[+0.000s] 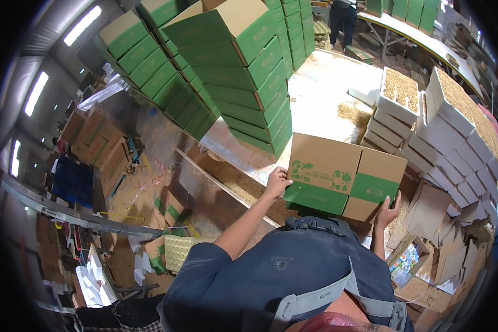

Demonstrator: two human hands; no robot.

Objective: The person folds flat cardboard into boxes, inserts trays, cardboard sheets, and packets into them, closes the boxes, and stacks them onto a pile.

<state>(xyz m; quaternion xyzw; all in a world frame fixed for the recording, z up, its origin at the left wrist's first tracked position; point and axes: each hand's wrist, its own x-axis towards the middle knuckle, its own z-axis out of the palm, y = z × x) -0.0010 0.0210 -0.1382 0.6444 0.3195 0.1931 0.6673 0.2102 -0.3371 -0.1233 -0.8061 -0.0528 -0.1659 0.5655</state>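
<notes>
Between my two hands is a flattened or partly folded cardboard box [325, 166], brown with a green band and printed green pictures. My left hand [279, 182] grips its left edge, thumb on the front face. On the opposite side, my right hand [388, 211] holds the lower right edge with the fingers pointing up. Just beyond the left part of the box rises a tall stack of green cardboard boxes [249, 83], the top one with its flaps standing up. Whether more cardboard lies beneath the held piece cannot be told.
White foam trays [452, 145] filled with brown granular material are stacked at the right. More green boxes [149, 70] stand at the upper left. Cardboard sheets [427, 207] lie at the right, near a carton of colourful packets [404, 261]. A person [343, 20] stands at the back.
</notes>
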